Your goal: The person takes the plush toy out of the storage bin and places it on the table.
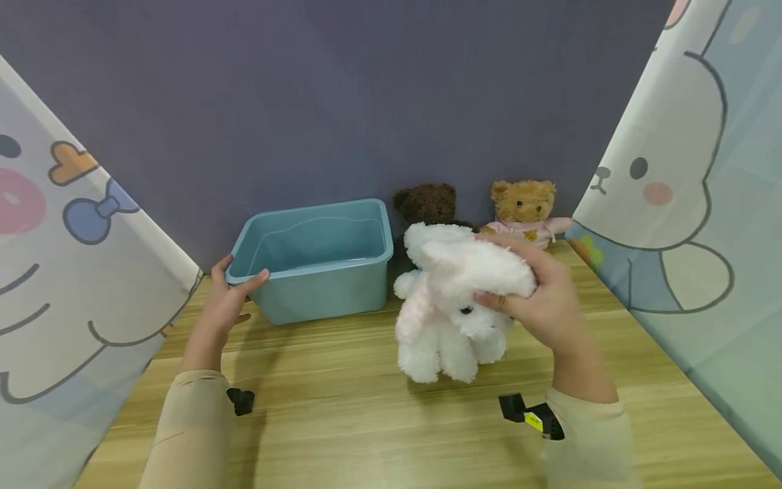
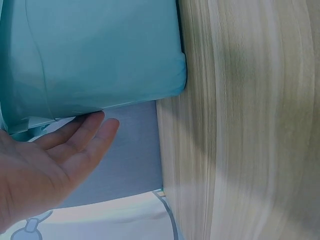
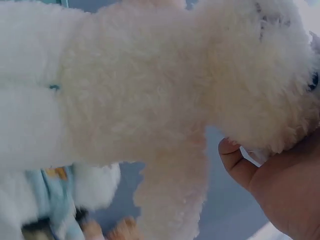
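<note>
My left hand (image 1: 226, 299) holds the near left corner of a light blue plastic bin (image 1: 324, 292), thumb at the front rim and fingers along the left side. In the left wrist view the fingers (image 2: 92, 135) touch the bin's outer wall (image 2: 100, 55). My right hand (image 1: 546, 292) grips the head of a white plush rabbit (image 1: 452, 326) with pinkish patches, right of the bin. Its fluffy body (image 3: 135, 75) fills much of the right wrist view. Another white plush toy (image 1: 418, 238) stands behind it, partly hidden.
A dark brown teddy bear (image 1: 430, 202) and a tan teddy bear in a pink top (image 1: 522, 204) sit against the grey back wall (image 1: 391, 102). Printed cartoon panels (image 1: 660, 170) flank the wooden table (image 1: 342, 407). The bin's visible inside holds nothing.
</note>
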A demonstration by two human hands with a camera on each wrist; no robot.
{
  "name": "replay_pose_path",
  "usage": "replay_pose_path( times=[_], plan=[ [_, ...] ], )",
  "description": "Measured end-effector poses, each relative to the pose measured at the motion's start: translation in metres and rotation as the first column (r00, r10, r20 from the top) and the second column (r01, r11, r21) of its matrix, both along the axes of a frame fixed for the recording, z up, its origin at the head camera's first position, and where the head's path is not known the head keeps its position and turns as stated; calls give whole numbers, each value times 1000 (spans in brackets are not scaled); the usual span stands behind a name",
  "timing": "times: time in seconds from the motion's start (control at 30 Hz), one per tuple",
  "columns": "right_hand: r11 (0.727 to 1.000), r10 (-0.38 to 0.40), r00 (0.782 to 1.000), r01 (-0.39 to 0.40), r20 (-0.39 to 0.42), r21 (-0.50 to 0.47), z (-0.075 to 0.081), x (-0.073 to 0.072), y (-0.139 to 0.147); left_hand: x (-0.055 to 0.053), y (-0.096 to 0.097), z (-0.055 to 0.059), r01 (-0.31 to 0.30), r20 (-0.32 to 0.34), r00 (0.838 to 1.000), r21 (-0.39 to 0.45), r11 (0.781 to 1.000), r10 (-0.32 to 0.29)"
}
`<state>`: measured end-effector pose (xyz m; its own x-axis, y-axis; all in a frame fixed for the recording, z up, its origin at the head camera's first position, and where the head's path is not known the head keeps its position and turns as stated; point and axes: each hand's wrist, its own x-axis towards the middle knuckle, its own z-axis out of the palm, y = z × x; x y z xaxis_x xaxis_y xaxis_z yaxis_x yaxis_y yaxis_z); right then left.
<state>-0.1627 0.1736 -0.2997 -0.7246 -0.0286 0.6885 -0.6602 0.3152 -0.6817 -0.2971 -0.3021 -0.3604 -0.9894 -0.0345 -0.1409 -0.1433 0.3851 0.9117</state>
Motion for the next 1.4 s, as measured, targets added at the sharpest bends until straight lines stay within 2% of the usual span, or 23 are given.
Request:
replay_pose_path(
  times=[0.2, 0.27, 0.3, 0.4, 0.53, 0.6, 0.67, 0.73, 0.77, 0.8, 0.83, 0.9, 0.93, 0.97, 1.03, 1.13, 1.27, 1.4],
  plan=[
    [994, -110, 993, 110, 31, 8, 4, -2, 41, -2, 0, 2, 2, -9, 1000, 5, 1000, -2],
    [988, -150, 986, 151, 69, -8, 4, 0, 54, -2, -1, 1, -2, -8, 1000, 6, 1000, 2],
    [988, -147, 986, 150, 78, -34, 4, 1, 61, -1, -1, 0, -5, -5, 1000, 5, 1000, 5],
    [984, -78, 995, 88, 68, -157, 5, 1, 80, -1, -1, -3, -7, 1, 1000, 1, 1000, 7],
    [937, 48, 999, -48, -10, -345, 11, -1, 105, -1, 2, -6, -2, 4, 1000, -1, 1000, 2],
    [910, 74, 997, -83, -38, -405, 18, -3, 116, -2, 2, -6, -4, -3, 1000, -1, 1000, 4],
    [903, 38, 999, -48, -32, -427, 26, -5, 125, -3, 2, -5, -11, -10, 1000, -1, 1000, 11],
    [936, -98, 995, 102, 27, -336, 36, -6, 133, -3, 2, -5, -16, -19, 1000, -1, 1000, 16],
    [946, -174, 982, 187, 73, -265, 40, -7, 137, -4, 1, -4, -18, -23, 1000, -1, 1000, 18],
    [945, -263, 957, 282, 123, -165, 44, -7, 141, -4, 1, -4, -19, -23, 1000, 0, 1000, 19],
    [932, -348, 923, 359, 166, -42, 48, -9, 145, -4, 0, -4, -19, -21, 1000, 2, 1000, 19],
    [882, -466, 855, 426, 229, 203, 53, -14, 151, -4, 0, -5, -16, -16, 1000, 6, 1000, 16],
    [863, -486, 835, 413, 258, 290, 55, -18, 155, -3, -1, -5, -16, -14, 1000, 7, 1000, 16],
    [850, -492, 825, 386, 277, 359, 56, -22, 158, -2, -2, -5, -17, -11, 1000, 7, 1000, 17],
    [841, -470, 830, 319, 299, 436, 54, -32, 164, -2, -2, -4, -20, -12, 1000, 5, 1000, 20],
    [831, -436, 836, 233, 333, 505, 45, -47, 174, -2, -1, -3, -16, -18, 1000, 3, 1000, 16],
    [798, -433, 810, 141, 395, 585, 29, -61, 180, -4, 1, -2, -7, -10, 1000, 15, 1000, 7],
    [764, -404, 801, 29, 442, 645, 8, -73, 176, -3, 3, 1, -7, 7, 1000, 17, 1000, 7]
  ],
)
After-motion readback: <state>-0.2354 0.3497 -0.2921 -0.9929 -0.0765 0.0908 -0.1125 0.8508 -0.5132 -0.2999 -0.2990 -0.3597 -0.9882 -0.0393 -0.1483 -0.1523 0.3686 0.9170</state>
